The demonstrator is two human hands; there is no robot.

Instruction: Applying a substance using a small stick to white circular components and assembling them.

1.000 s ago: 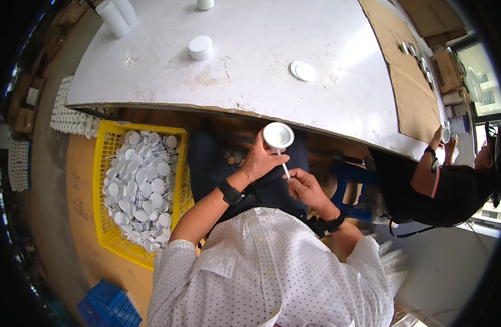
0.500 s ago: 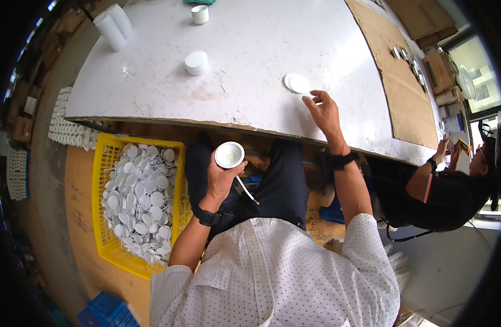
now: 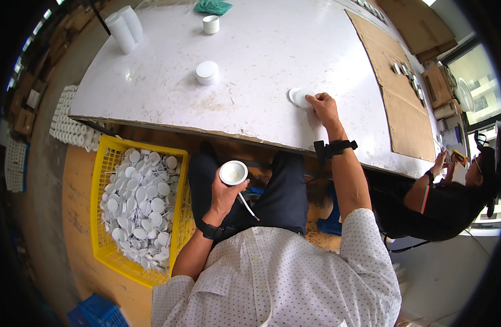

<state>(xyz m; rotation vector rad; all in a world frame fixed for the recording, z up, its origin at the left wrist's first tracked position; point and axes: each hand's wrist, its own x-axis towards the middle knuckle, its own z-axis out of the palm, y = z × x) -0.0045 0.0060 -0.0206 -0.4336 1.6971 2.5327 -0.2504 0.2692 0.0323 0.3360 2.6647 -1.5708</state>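
My left hand (image 3: 223,197) is closed around a small round white downlight (image 3: 233,173) over my lap. Its open face points up, showing a pale yellowish centre, and a white cable (image 3: 249,209) hangs from it. On the table, my right hand (image 3: 324,110) pinches the edge of a thin white disc (image 3: 302,98). That disc overlaps another white disc (image 3: 293,95) lying flat beneath it. Farther left stands a short stack of white discs (image 3: 207,72). Beyond it is a small white cup-like cylinder (image 3: 211,24).
A yellow basket (image 3: 125,271) at my left holds many white round pieces with cables (image 3: 141,201). White rolls (image 3: 122,32) and a green bag (image 3: 213,6) lie at the table's far side. Cardboard (image 3: 408,109) covers its right side. A co-worker (image 3: 444,201) sits at the right.
My right hand has moved onto the upper disc, its fingers closing on the edge. The left hand still holds the downlight. The whole view has shifted slightly.
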